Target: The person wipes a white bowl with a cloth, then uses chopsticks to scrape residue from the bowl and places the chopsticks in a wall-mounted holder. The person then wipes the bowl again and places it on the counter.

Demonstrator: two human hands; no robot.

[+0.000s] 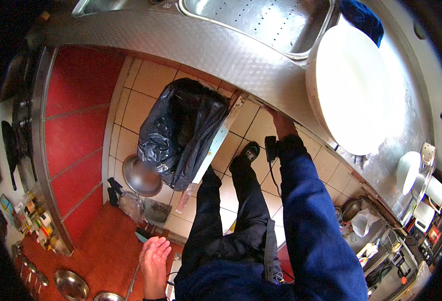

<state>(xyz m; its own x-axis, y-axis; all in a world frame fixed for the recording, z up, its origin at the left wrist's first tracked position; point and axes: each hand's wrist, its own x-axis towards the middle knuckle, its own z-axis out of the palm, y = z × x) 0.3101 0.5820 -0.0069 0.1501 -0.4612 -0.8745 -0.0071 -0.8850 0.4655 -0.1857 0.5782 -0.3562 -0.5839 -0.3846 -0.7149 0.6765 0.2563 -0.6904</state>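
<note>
My left hand (154, 262) is raised at the lower left, palm up, with its fingers lightly curled and nothing in it. My right arm stretches forward over the tiled floor, in a dark blue sleeve (307, 203). At its end my right hand (280, 119) is at the front edge of the steel counter (236, 56). Its fingertips go under that edge and are hidden, so I cannot tell whether it holds anything. A black plastic bag (183, 128) stands wide at its mouth to the left of my legs, beside a narrow white panel (213, 150).
A perforated steel sink basin (258, 22) and a large white bowl (350, 90) are on the counter. A steel bowl (132, 177) lies by the bag. Red tiled panels (76, 139) rise at left. Metal pans (71, 285) rest on the red-brown surface. A shelf with kitchenware (364, 222) is at right.
</note>
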